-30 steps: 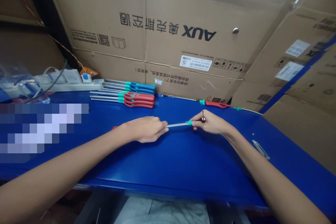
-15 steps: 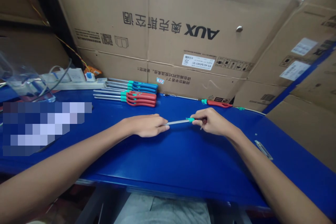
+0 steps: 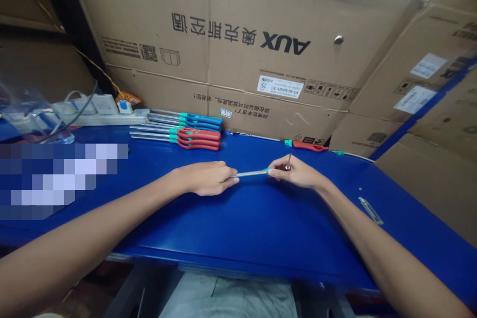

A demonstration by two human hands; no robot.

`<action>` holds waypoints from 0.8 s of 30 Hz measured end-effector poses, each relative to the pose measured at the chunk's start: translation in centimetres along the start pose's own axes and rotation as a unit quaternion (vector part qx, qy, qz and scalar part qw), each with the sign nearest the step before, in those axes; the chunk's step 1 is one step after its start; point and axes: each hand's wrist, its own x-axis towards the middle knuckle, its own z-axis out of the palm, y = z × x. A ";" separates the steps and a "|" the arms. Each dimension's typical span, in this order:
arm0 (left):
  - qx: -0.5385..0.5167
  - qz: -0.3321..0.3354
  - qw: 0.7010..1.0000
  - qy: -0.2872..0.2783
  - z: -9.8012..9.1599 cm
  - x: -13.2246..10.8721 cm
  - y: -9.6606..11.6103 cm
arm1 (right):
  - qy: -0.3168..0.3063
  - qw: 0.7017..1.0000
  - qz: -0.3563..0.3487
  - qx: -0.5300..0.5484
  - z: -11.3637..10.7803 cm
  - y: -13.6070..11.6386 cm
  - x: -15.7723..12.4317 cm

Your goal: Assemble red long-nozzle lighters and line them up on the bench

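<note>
A thin metal lighter tube (image 3: 251, 174) with a green collar (image 3: 267, 171) spans the gap between my two hands, above the blue table. My left hand (image 3: 212, 178) is closed, pinching the tube's left end between thumb and fingers. At the collar end, my right hand (image 3: 292, 171) is closed too, with thumb and fingertips on the collar. A small, thin metal piece (image 3: 288, 163) pokes up from the right hand's fingers; its lower part is hidden. Beyond the hands lie several red stick lighters (image 3: 199, 139) and blue stick lighters (image 3: 204, 121), their metal tubes pointing left.
Against the cardboard wall (image 3: 223, 69) lies a red lighter handle (image 3: 309, 146) with green parts, beside thin rods. A small clear plastic piece (image 3: 370, 211) rests on the blue table (image 3: 238, 228) at right. A power strip (image 3: 112, 118) with plugs stands at back left.
My right hand has turned, so the small metal piece that pointed down now points up and the collar is more covered. My left hand keeps its grip on the tube.
</note>
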 end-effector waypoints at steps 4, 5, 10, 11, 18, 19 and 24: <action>0.005 0.003 1.000 0.007 0.1 0.0 0.0 | -0.016 0.993 0.025 0.114 0.4 0.8 0.4; 0.007 0.003 1.000 0.009 0.1 0.0 0.1 | -0.020 0.988 0.032 0.150 0.5 1.0 0.5; 0.026 0.012 0.999 0.019 0.2 0.1 0.5 | -0.051 0.962 0.061 0.262 1.8 0.9 0.8; 0.035 0.023 0.999 0.025 0.2 0.1 0.7 | -0.060 0.961 0.068 0.262 1.9 0.8 0.9; 0.031 0.027 0.999 0.021 0.2 0.2 1.1 | -0.042 0.986 0.052 0.150 1.2 0.0 0.4; 0.026 0.027 0.999 0.021 0.3 0.2 1.0 | -0.031 0.990 0.047 0.131 1.1 -0.1 0.3; 0.026 0.028 0.997 0.060 0.5 0.3 0.8 | 0.014 0.998 0.024 0.062 0.8 -0.4 0.4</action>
